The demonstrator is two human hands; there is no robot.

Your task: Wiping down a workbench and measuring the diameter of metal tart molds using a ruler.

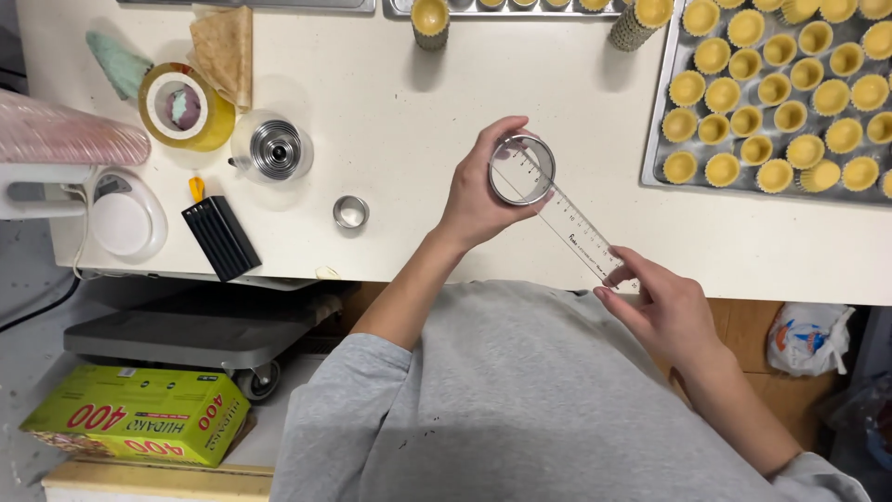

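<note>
Left hand [478, 200] closed around ring cutter [521, 170], right hand [662, 307] pinching clear ruler [567, 219] laid across it, above table [418, 121].

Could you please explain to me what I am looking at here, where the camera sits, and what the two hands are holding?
There is no machine: a person wears a camera on the head, looking down at their own bare hands over a pale worktable. The left hand holds a round metal ring cutter. The right hand holds the end of a clear ruler laid across that ring. On the table lie a smaller metal ring, a nest of ring cutters, a tape roll and a tray of small yellow tart shells.
</note>
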